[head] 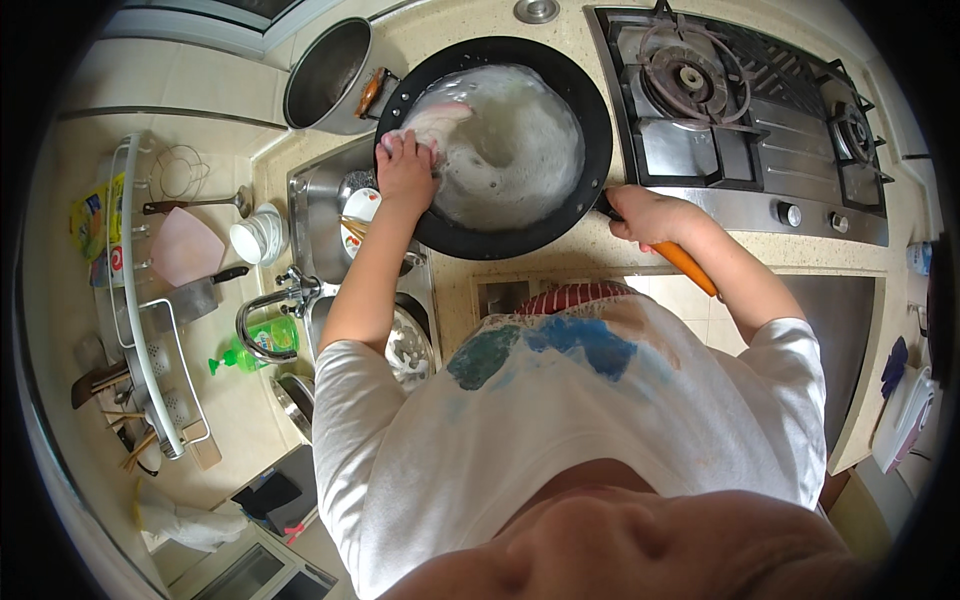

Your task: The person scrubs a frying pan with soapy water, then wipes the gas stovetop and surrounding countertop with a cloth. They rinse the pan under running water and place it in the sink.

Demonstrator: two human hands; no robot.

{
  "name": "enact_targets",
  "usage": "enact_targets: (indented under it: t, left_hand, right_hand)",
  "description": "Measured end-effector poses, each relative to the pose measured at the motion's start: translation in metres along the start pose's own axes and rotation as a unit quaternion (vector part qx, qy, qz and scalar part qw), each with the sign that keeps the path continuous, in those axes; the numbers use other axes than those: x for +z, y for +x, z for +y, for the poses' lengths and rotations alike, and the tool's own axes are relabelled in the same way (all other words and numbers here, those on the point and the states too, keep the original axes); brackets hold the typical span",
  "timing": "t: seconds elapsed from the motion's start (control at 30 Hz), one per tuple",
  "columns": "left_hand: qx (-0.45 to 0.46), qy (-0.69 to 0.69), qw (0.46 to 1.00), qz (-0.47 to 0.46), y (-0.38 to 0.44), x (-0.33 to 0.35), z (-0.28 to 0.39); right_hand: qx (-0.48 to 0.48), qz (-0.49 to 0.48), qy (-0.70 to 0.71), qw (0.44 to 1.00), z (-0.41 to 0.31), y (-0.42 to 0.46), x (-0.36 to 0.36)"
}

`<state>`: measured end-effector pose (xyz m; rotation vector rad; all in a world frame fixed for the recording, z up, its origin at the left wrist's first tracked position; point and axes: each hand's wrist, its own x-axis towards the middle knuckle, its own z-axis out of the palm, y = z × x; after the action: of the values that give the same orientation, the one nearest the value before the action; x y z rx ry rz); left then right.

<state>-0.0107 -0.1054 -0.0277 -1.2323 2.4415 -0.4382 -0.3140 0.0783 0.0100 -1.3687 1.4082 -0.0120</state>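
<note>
A large black wok (480,244) sits on the speckled counter, partly over the sink's edge, with cloudy, sudsy water (510,150) inside. At its left wall, my left hand (406,172) presses on a wet white and pink cloth (442,120). Part of that cloth is hidden under my fingers. To the right, my right hand (652,217) is closed around the wok's handle (684,267), whose orange-brown end sticks out below my wrist.
A gas stove (750,112) borders the counter on the right. Behind the wok's left rim stands a deep pot (330,75). The steel sink (315,195) holds dishes, beside a faucet (262,322) and a green soap bottle (274,341). A utensil rack (150,300) hangs on the left wall.
</note>
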Motion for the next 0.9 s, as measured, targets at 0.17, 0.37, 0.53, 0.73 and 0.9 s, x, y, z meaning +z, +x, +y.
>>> enact_targets:
  t: [0.17, 0.37, 0.53, 0.73, 0.9]
  left_hand:
    - [0.036, -0.144, 0.989, 0.001, 0.05, 0.008, 0.036]
    - [0.144, -0.361, 0.921, -0.007, 0.059, 0.035, 0.078]
    - [0.236, -0.399, 0.886, 0.011, 0.009, 0.005, 0.097]
    - [0.133, -0.537, 0.831, -0.06, -0.011, 0.011, 0.088]
    - [-0.256, -0.883, 0.392, -0.037, -0.02, 0.019, 0.061]
  right_hand:
    - [0.001, 0.01, 0.007, 1.0, -0.001, -0.002, 0.003]
    - [0.008, -0.006, 0.022, 1.0, -0.008, -0.006, 0.003]
    - [-0.058, 0.042, -0.15, 0.986, 0.006, 0.002, -0.002]
    - [0.021, 0.108, -0.379, 0.919, -0.07, -0.006, -0.023]
    - [-0.028, 0.16, -0.419, 0.893, -0.097, 0.024, -0.039]
